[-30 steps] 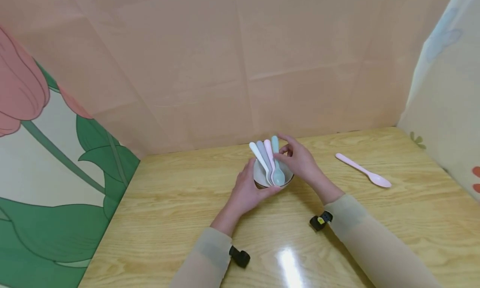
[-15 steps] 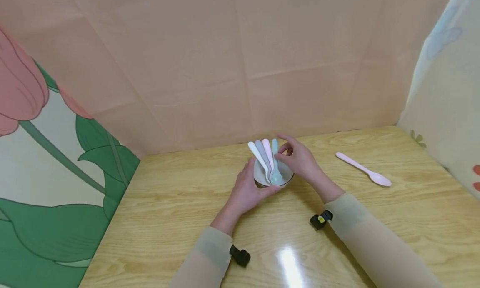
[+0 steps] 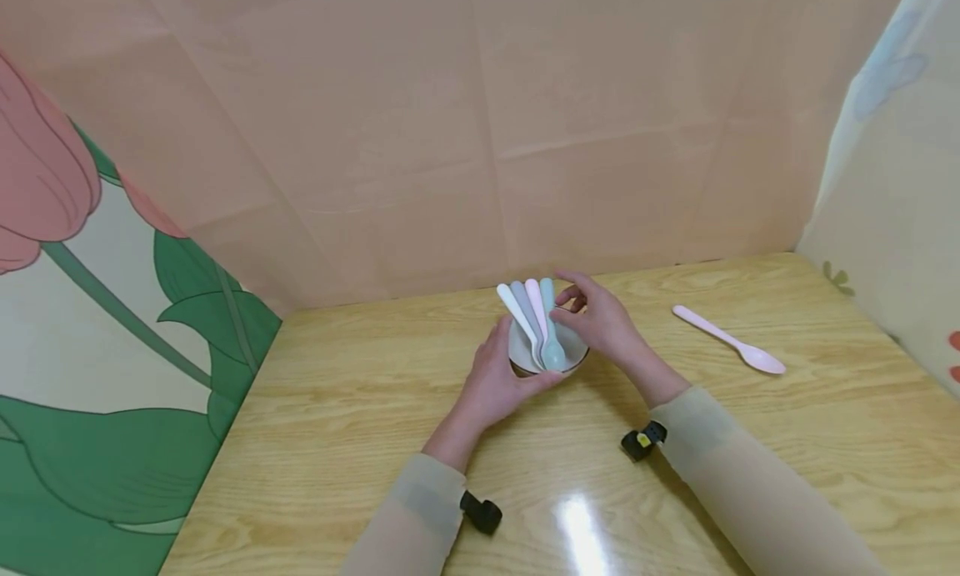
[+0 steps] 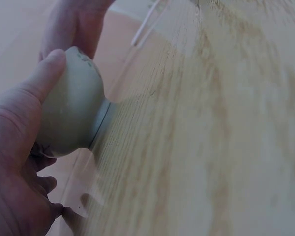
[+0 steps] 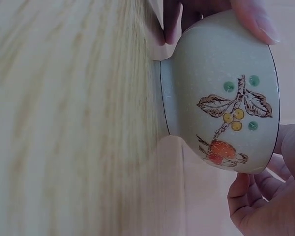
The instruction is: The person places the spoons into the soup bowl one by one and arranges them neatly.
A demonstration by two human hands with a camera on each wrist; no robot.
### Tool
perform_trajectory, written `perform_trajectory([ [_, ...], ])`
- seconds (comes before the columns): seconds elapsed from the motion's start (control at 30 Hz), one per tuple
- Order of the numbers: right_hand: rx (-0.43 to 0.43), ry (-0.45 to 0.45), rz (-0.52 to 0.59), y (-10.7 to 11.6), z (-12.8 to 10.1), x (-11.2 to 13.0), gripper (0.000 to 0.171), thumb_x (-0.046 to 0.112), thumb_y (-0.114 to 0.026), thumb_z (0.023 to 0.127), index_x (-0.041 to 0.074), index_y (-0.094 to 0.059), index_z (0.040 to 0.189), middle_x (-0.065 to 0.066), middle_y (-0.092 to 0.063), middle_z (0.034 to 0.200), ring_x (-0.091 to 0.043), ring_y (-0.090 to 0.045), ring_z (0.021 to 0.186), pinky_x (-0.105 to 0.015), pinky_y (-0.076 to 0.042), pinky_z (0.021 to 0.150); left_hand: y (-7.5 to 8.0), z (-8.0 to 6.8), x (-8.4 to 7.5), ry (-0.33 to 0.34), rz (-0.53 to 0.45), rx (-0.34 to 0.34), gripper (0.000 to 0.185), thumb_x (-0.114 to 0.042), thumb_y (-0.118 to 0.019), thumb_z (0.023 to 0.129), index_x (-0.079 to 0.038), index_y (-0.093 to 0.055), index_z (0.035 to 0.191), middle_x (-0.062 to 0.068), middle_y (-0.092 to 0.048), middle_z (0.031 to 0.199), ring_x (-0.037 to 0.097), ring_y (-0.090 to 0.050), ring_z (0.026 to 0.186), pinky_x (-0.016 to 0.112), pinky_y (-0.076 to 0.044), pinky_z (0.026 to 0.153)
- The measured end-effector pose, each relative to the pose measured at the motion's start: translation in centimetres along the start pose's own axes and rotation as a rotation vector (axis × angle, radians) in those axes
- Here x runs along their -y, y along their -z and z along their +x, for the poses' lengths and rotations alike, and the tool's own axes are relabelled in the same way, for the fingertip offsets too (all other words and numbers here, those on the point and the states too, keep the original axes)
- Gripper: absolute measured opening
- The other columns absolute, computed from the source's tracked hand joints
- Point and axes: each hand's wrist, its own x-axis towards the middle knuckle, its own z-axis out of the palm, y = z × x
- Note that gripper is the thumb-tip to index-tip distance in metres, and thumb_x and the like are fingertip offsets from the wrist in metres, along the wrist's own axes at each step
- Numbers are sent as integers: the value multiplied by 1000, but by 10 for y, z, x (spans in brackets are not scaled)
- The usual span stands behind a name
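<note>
A small round bowl (image 5: 226,93) with a painted fruit-and-leaf pattern stands on the wooden table. Inside it lean a white spoon (image 3: 513,303), a grey-lilac spoon (image 3: 522,299), a pink spoon (image 3: 537,301) and a pale green spoon (image 3: 553,355), handles up and fanned out. My left hand (image 3: 495,384) grips the bowl from the left, with the thumb along its near side. On the other side my right hand (image 3: 600,316) has its thumb against the green spoon's handle, at the rim. Its curled fingers lie beyond the bowl, partly hidden.
A second pink spoon (image 3: 723,338) lies on the table (image 3: 337,409) to the right of the bowl. A plain peach cloth (image 3: 375,142) hangs close behind the table's back edge. Flower-printed sheets (image 3: 112,326) stand at the left and right sides.
The green spoon has twisted slightly and its handle has shifted left, closer to the pink spoon. Both hands have stayed almost still, the left one on the bowl throughout.
</note>
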Motion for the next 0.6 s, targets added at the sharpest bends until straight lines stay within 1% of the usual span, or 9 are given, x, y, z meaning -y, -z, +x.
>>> perform_trajectory([
  [0.23,-3,-7,19,0,1,-1,66,12,-77,105,7,-49,164,-17,-72,122,-33,-62,107,-41,-50,84,-1,0,0,7,-8,-3,106,-62,-89,88,-22,-32,168,-1,-54,155,27,-52,140,56,-42,116],
  [0.6,-11,-11,17,5,0,0,66,14,-79,104,7,-51,163,-18,-72,123,-33,-62,106,-40,-50,84,-1,0,0,14,-1,-7,109,-62,-90,87,-22,-31,169,-2,-53,157,29,-52,141,56,-43,115],
])
